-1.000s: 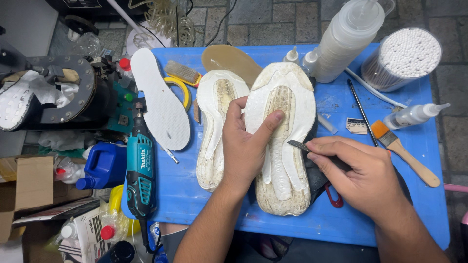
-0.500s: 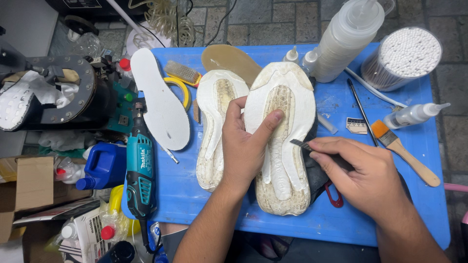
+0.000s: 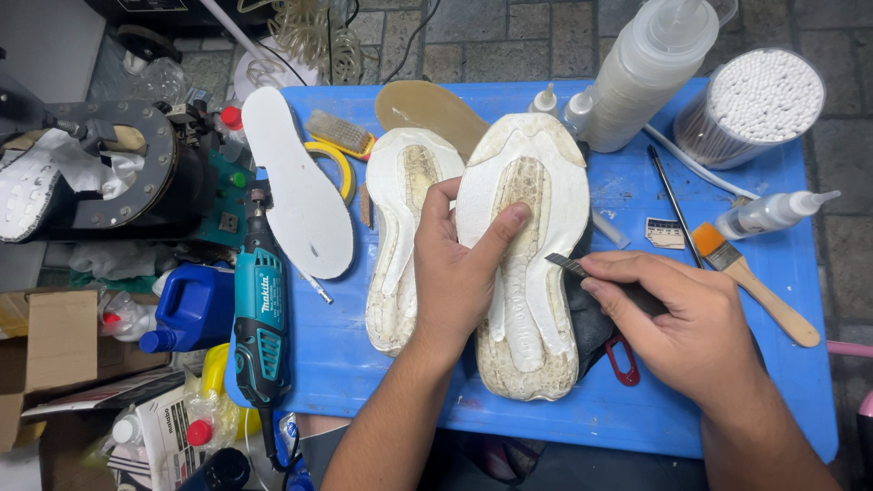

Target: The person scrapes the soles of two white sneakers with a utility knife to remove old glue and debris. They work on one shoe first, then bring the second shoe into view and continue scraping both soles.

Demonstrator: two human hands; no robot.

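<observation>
The left hand point(image 3: 459, 273) grips the shoe sole point(image 3: 527, 264), lying lengthwise away from the person; the right hand point(image 3: 677, 323) pinches a thin blade point(image 3: 568, 265) at its right edge.

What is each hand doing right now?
Left hand: closed, holding the white, yellowed rubber shoe sole.
Right hand: closed, pinching a thin dark flat tool.

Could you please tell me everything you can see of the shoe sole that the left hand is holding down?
The sole is off-white, rubbery-looking and stained yellowish, with a pebbled strip down its middle and a rough heel end. It lies flat on the blue table, toe away from the person, beside a second sole. The left hand grips its left edge, thumb pressed on the middle. The right hand holds a thin dark tool at its right edge. Something black lies partly under it.
</observation>
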